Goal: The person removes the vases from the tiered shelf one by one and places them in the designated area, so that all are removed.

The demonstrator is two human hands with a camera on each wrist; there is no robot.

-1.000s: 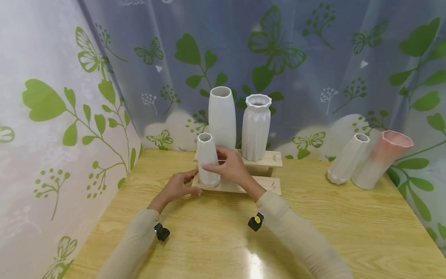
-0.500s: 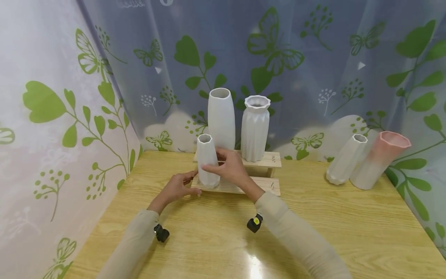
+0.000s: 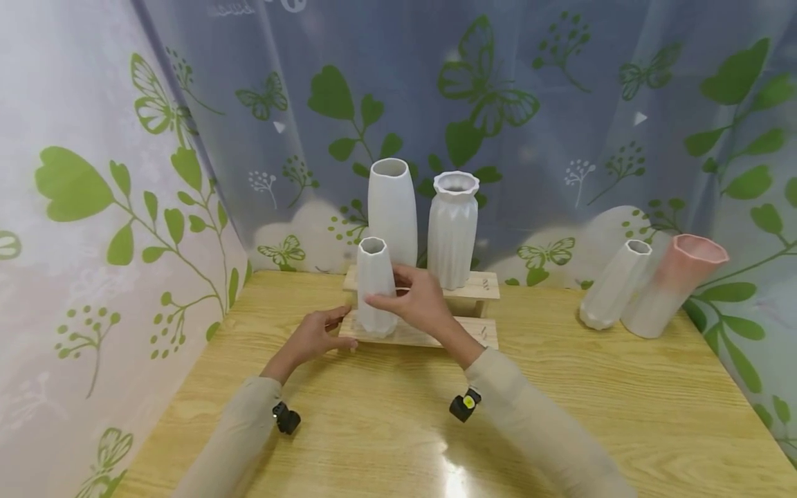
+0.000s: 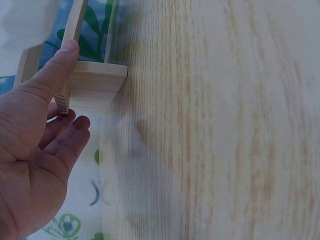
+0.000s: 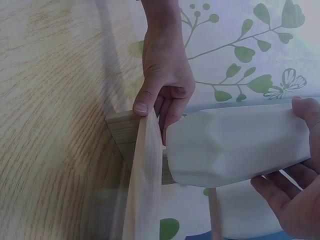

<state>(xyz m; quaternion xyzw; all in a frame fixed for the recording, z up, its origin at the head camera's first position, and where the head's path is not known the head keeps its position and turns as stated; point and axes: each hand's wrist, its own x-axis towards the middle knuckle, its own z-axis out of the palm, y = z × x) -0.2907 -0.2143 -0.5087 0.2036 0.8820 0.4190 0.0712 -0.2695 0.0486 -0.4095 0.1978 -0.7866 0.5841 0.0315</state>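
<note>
My right hand (image 3: pixel 418 301) holds a small white faceted vase (image 3: pixel 376 290) between thumb and fingers, upright at the left part of the lower shelf of a two-tier wooden stand (image 3: pixel 445 332). In the right wrist view, the base of the vase (image 5: pixel 220 145) is close against the plank (image 5: pixel 145 185); whether it touches is unclear. The left hand (image 3: pixel 313 339) grips the left end of that lower shelf, and the left wrist view has its thumb on the plank's edge with curled fingers (image 4: pixel 67 135) at the other side.
On the upper shelf stand a tall smooth white vase (image 3: pixel 394 207) and a fluted white vase with a scalloped rim (image 3: pixel 453 238). To the right, a slim white vase (image 3: pixel 613 287) and a pink-and-white vase (image 3: pixel 675 283) are on the wooden table (image 3: pixel 560 408), before a patterned curtain (image 3: pixel 529 159).
The right hand has shifted the small vase slightly to the right along the lower shelf. The left hand keeps its grip on the shelf end.
</note>
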